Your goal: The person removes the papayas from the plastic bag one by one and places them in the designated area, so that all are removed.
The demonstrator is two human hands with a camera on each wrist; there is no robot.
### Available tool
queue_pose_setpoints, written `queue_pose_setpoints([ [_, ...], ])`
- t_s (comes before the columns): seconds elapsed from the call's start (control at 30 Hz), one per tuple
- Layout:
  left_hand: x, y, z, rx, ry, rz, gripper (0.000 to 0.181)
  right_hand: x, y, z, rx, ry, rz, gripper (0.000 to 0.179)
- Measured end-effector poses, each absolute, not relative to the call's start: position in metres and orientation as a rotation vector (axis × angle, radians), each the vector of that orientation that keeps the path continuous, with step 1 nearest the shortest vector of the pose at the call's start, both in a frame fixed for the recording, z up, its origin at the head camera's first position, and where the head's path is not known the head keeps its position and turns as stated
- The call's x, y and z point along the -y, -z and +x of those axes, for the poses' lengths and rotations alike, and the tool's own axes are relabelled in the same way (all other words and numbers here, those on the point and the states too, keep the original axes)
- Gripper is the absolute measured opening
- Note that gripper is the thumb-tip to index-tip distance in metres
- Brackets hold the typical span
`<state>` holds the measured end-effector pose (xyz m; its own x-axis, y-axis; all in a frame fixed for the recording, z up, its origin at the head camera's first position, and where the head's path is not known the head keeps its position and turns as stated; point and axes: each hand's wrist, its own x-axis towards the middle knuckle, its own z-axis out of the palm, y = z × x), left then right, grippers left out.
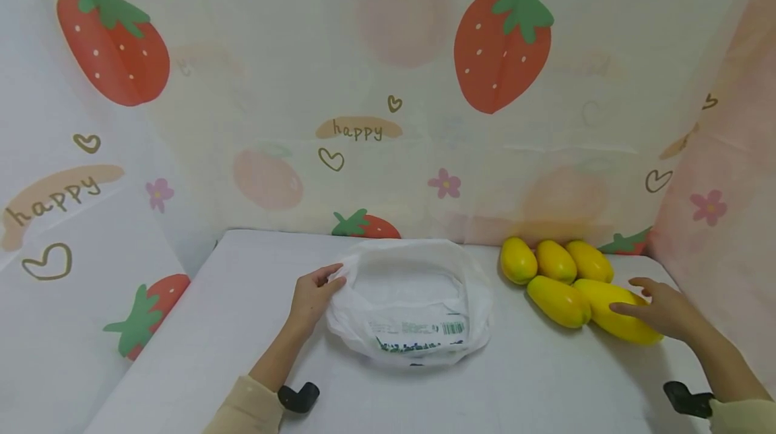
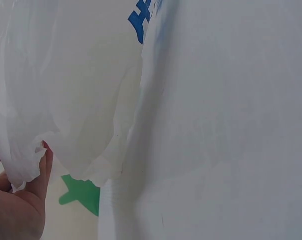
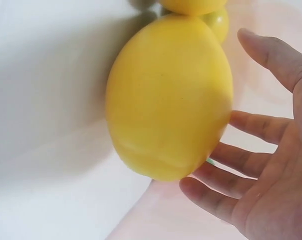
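A white plastic bag (image 1: 418,346) with green print and a barcode stands with its mouth wide open in the middle of the table. At its left rim, my left hand (image 1: 312,296) pinches the film between thumb and fingers; the left wrist view shows the bag's edge (image 2: 26,175) in those fingers. Over on the right, my right hand (image 1: 663,313) hovers by the front long yellow fruit (image 1: 612,313), which looks like a papaya. In the right wrist view its fingers (image 3: 260,127) are spread around one side of that fruit, thumb apart, not closed on it.
Behind and left of that fruit lie several more yellow fruits (image 1: 556,301), grouped near the table's back right. The white-covered table (image 1: 521,387) meets a strawberry-printed cloth (image 1: 273,110) at the back and sides. Black straps with mounts (image 1: 299,397) sit on both wrists.
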<state>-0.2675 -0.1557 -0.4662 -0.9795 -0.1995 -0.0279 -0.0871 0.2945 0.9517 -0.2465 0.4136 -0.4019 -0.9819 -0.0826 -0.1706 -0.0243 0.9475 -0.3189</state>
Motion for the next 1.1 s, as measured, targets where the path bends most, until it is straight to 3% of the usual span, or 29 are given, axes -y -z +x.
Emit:
queue_pose_setpoints([
  [0.43,0.157,0.47,-0.268,2.465,1.748,0.261,0.038,-0.4,0.404,-0.233,-3.038,0.574,-0.075,0.083],
  [1.1,0.152,0.465,-0.263,2.601,1.421,0.088,0.048,-0.329,0.407,-0.212,-3.144,0.895,-0.102,0.079],
])
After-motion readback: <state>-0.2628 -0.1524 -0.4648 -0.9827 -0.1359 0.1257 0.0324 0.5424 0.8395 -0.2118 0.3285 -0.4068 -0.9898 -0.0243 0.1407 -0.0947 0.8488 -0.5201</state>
